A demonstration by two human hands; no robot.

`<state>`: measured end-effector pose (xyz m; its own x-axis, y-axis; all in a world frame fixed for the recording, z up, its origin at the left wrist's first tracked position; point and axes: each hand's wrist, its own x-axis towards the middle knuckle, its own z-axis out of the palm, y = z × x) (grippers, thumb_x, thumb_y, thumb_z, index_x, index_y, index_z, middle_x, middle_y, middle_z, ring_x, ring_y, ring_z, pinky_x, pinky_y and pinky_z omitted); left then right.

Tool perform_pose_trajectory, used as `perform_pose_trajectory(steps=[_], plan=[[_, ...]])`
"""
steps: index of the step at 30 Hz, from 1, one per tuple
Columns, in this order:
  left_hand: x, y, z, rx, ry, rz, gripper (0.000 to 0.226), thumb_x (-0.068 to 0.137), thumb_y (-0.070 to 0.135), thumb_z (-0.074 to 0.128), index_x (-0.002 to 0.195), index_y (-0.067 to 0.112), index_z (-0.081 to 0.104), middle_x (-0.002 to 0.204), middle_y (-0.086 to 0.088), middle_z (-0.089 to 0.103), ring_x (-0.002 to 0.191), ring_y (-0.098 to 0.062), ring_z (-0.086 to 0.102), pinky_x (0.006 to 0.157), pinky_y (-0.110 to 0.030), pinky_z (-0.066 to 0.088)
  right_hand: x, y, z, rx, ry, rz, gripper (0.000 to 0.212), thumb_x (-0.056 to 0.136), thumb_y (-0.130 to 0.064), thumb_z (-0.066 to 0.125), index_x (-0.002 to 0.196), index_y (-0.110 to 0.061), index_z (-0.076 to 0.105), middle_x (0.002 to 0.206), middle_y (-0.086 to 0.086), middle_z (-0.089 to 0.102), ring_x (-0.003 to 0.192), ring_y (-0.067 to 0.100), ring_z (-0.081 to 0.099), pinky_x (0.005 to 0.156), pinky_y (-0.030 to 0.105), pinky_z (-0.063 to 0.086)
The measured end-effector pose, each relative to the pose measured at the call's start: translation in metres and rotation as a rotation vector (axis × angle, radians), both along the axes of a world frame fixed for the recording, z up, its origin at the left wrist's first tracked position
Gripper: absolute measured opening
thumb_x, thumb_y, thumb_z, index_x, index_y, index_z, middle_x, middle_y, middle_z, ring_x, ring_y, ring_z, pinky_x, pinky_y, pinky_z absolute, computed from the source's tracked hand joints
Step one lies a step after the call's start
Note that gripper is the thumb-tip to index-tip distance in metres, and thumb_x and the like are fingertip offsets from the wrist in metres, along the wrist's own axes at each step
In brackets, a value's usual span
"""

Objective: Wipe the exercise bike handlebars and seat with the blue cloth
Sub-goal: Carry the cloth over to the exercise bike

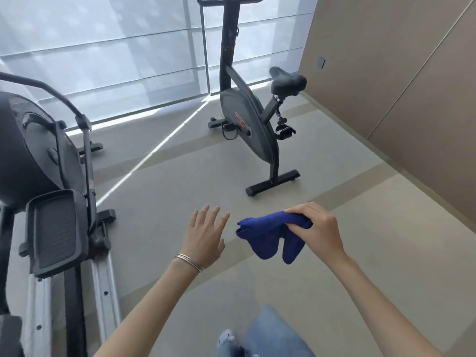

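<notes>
**Wipe not started, bike out of reach**

Open floor between me and the exercise bike: nothing on it along a straight line to the bike. Wall panels run close along the bike's right side, window blinds behind it, so I judge access is best from the near or left side. An elliptical trainer crowds my left, its pedal and rail near my left arm.

Handlebars only just show at the top edge; the seat is in clear view. Neither has been touched, so both wipes are left.

Blue cloth is bunched, hanging from my right hand, which is closed around it. Left hand is empty, fingers spread, just beside the cloth, not touching.
</notes>
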<state>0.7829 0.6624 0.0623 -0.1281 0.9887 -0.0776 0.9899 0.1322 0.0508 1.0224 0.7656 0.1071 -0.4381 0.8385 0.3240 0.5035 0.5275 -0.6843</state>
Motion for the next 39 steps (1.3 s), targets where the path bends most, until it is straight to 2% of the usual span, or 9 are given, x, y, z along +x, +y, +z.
perform_pose_trajectory(steps=[5,12,18,23,26,31,34,39], plan=[[-0.035,0.072,-0.010,-0.034,0.026,-0.003,0.065,0.090,0.031,0.048,0.147,0.023,0.017,0.155,-0.007,0.020,0.143,-0.029,0.013,0.116,-0.046,0.011,-0.034,0.077,-0.005,-0.025,0.013,-0.030,0.025,0.072,-0.001,0.072,0.085,-0.022,0.071,0.081,-0.010,0.066,0.080,0.009,0.061,0.072,0.025,0.050],[-0.080,0.199,0.002,0.000,0.010,0.015,0.064,0.087,0.036,0.054,0.144,0.020,0.029,0.152,-0.010,0.029,0.141,-0.034,0.022,0.115,-0.049,0.017,-0.084,0.223,0.000,0.010,0.005,-0.009,0.024,0.071,0.000,0.073,0.087,-0.018,0.073,0.083,-0.004,0.069,0.080,0.018,0.063,0.071,0.033,0.052],[-0.108,0.314,0.019,0.063,0.026,0.052,0.065,0.088,0.039,0.049,0.145,0.022,0.023,0.153,-0.008,0.026,0.142,-0.032,0.018,0.116,-0.047,0.015,-0.129,0.337,0.022,0.042,-0.001,0.043,0.030,0.068,0.005,0.070,0.085,-0.020,0.072,0.082,-0.007,0.068,0.079,0.013,0.061,0.070,0.031,0.051],[-0.132,0.372,0.018,0.060,0.023,0.066,0.065,0.089,0.038,0.047,0.146,0.022,0.020,0.154,-0.008,0.022,0.143,-0.031,0.015,0.117,-0.047,0.013,-0.159,0.395,0.018,0.010,-0.022,0.074,0.030,0.069,0.005,0.070,0.089,-0.018,0.073,0.083,-0.010,0.065,0.080,0.013,0.062,0.072,0.030,0.052],[-0.162,0.404,0.018,0.055,0.037,0.079,0.065,0.090,0.039,0.046,0.146,0.023,0.018,0.155,-0.008,0.021,0.143,-0.031,0.014,0.117,-0.047,0.012,-0.183,0.432,0.012,-0.017,-0.038,0.074,0.030,0.071,0.001,0.072,0.093,-0.019,0.072,0.088,-0.006,0.069,0.085,0.015,0.063,0.075,0.031,0.052],[-0.222,0.463,0.015,0.041,0.036,0.052,0.065,0.090,0.041,0.044,0.147,0.023,0.016,0.155,-0.007,0.018,0.143,-0.030,0.011,0.117,-0.046,0.009,-0.242,0.488,0.009,-0.014,-0.020,0.055,0.029,0.070,-0.002,0.075,0.092,-0.021,0.073,0.085,-0.010,0.067,0.083,0.012,0.063,0.075,0.031,0.053],[-0.265,0.503,0.020,0.051,0.044,0.011,0.064,0.090,0.040,0.044,0.146,0.024,0.017,0.155,-0.007,0.019,0.143,-0.029,0.011,0.118,-0.046,0.010,-0.285,0.524,0.017,0.001,0.005,0.019,0.028,0.070,-0.001,0.075,0.092,-0.019,0.073,0.087,-0.004,0.069,0.083,0.014,0.063,0.076,0.035,0.054],[-0.336,0.571,0.042,0.104,0.047,-0.072,0.065,0.087,0.039,0.049,0.145,0.022,0.023,0.151,-0.007,0.026,0.141,-0.030,0.018,0.116,-0.046,0.013,-0.355,0.573,0.038,0.041,0.041,-0.036,0.029,0.069,0.002,0.076,0.093,-0.015,0.074,0.086,-0.004,0.069,0.083,0.016,0.064,0.078,0.035,0.054]])
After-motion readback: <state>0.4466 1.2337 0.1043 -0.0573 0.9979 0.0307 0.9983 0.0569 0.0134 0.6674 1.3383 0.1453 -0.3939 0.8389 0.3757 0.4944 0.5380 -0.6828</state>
